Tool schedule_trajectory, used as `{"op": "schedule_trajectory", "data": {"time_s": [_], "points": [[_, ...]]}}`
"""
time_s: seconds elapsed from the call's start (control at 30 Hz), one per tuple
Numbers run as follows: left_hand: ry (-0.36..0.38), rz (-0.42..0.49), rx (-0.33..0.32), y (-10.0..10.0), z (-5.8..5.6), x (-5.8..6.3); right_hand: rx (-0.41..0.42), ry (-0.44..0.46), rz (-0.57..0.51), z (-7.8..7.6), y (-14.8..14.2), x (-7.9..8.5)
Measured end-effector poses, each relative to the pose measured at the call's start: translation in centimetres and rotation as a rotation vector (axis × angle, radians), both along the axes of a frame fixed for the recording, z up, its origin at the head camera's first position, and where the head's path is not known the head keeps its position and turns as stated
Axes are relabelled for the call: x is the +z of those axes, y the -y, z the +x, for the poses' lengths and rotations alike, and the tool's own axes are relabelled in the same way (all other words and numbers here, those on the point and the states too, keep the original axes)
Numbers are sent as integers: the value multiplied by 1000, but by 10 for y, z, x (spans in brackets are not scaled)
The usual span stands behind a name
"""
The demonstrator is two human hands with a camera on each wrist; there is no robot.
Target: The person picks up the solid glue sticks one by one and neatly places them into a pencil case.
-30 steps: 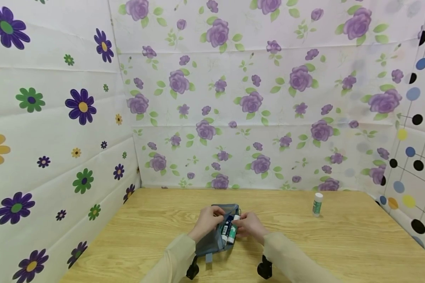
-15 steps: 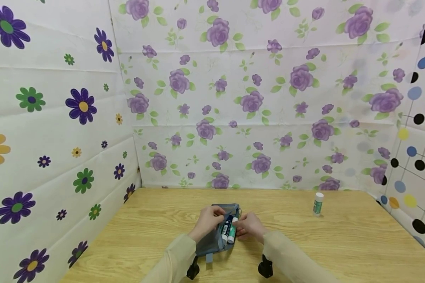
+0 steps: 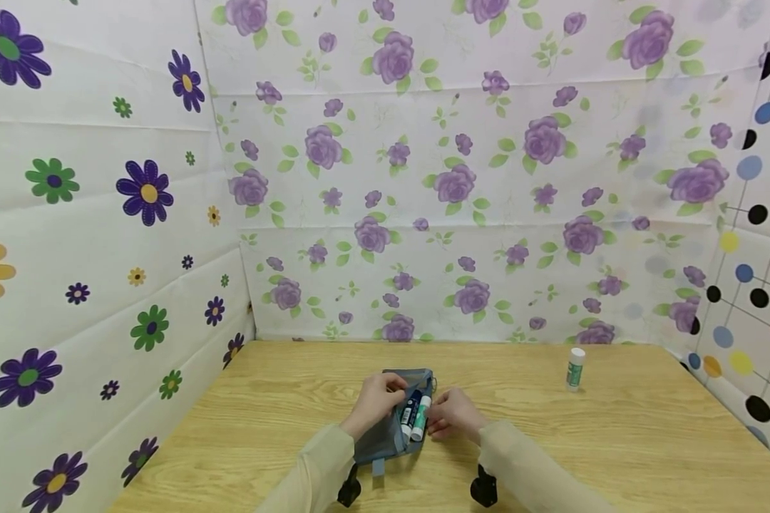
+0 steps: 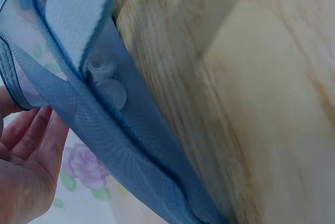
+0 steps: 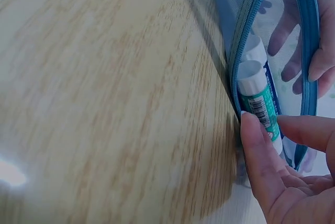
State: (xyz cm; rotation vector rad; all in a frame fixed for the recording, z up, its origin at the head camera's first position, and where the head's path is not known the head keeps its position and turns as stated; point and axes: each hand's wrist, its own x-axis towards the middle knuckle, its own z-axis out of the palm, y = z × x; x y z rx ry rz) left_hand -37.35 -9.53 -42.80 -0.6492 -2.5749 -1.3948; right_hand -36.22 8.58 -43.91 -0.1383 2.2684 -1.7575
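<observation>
A blue-grey mesh zip pouch lies on the table with its zipped mouth spread. My left hand pinches the mouth's far-left edge; the right wrist view shows its thumb over the zip tape. Inside the pouch, a navy glue stick and a green glue stick lie side by side, with white ends. Beside the pouch's right edge is my right hand. In the right wrist view its thumb and finger are apart at the green glue stick's lower part, fingertips right at the zip edge.
Another green glue stick with a white cap stands upright at the back right of the wooden table. A fabric tab sticks out from the pouch's near end. Flower-printed sheets hang behind and to the left.
The green glue stick has slid down into the pouch beside the navy one. My right hand has let go of it and drawn slightly right. The left hand has stayed put.
</observation>
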Motion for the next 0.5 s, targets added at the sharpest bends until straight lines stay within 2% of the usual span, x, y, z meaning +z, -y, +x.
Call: {"op": "schedule_trajectory", "data": {"time_s": [0.33, 0.5], "points": [[0, 4, 1, 1, 2, 3, 11, 2, -48, 2, 9, 4], [4, 11, 2, 1, 2, 4, -11, 1, -61, 1, 14, 3]]}}
